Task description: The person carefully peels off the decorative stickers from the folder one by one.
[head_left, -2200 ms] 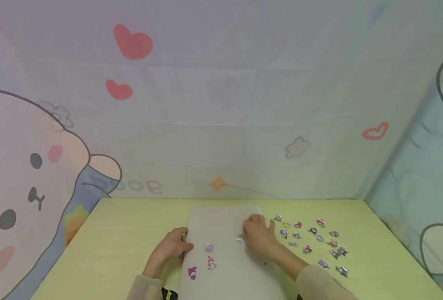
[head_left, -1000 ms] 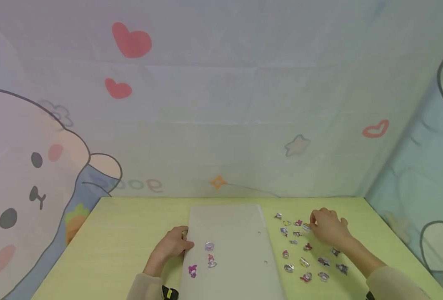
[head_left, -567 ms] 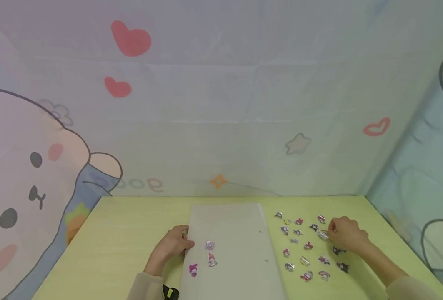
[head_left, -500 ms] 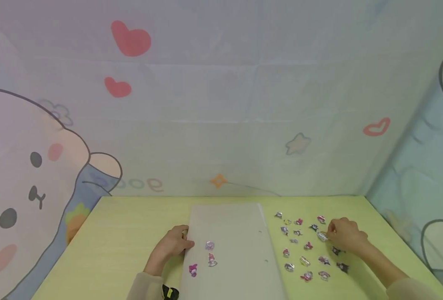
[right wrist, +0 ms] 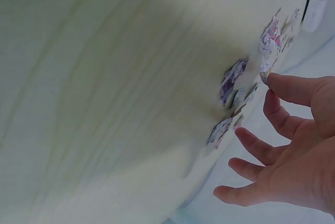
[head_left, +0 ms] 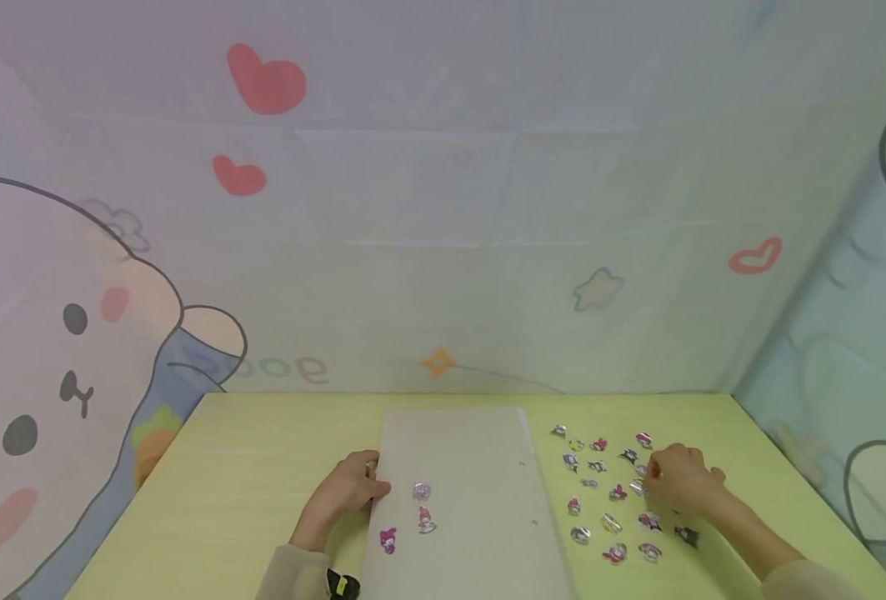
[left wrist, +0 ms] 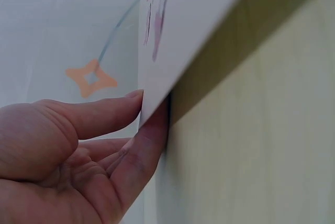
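My left hand [head_left: 350, 483] holds the left edge of a flat white board [head_left: 473, 467], thumb on top and fingers beneath, as the left wrist view shows. Several character stickers lie on the board, including a pink-hooded one [head_left: 426, 521] and a magenta one [head_left: 387, 541]. Over the right part of the table, my right hand [head_left: 684, 479] pinches a small shiny sticker [right wrist: 265, 71] between thumb and forefinger, its other fingers spread. Loose stickers lie all round this hand, among them a dark one [head_left: 686, 536] and a red one [head_left: 643, 440].
The pale yellow table [head_left: 262, 467] ends at a printed cloth backdrop [head_left: 443, 208]. More shiny stickers, such as a pink one [head_left: 615, 553], are scattered just right of the board. Two tiny marks show near the board's right edge.
My right hand has left the board's right side and gone over the loose stickers, a sticker in its fingers. It has lately shifted slightly nearer me. The left hand has stayed put.
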### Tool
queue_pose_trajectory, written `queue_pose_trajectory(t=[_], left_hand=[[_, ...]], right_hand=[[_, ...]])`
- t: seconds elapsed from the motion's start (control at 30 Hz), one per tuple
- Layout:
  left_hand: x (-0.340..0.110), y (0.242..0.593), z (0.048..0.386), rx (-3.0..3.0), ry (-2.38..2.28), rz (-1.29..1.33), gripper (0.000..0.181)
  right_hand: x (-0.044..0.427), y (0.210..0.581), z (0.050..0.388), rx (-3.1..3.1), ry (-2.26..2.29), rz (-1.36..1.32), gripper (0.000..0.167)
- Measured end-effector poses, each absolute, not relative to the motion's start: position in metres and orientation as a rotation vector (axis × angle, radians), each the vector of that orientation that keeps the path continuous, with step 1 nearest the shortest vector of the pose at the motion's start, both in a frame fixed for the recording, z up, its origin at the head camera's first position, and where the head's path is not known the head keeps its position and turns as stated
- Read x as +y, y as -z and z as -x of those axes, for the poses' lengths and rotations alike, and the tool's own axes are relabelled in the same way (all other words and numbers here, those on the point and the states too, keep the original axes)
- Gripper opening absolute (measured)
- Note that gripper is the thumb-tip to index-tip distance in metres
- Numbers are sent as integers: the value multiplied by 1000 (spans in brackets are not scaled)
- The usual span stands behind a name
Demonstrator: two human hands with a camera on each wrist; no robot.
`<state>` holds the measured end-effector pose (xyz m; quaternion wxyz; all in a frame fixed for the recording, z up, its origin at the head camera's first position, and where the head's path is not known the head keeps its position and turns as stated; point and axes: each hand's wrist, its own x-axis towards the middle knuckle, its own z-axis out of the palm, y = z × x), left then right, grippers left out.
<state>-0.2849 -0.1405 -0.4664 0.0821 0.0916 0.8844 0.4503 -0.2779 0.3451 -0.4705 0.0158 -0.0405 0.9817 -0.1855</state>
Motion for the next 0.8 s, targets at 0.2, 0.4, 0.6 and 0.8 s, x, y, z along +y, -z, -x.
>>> queue_pose_trajectory(t=[0.2, 0.4, 0.6, 0.8], left_hand=[[-140, 468, 286, 2646, -1334, -273, 63], [-140, 468, 286, 2661, -1329, -268, 63], [-140, 468, 287, 2660, -1329, -282, 63], [-138, 467, 286, 2668, -1330, -263, 63]], right_hand=[[345, 474, 277, 3067, 580, 114, 13], [344, 476, 278, 3127, 566, 120, 15], [342, 481, 280, 3135, 590, 131, 18], [331, 481, 280, 3175, 693, 245, 22]])
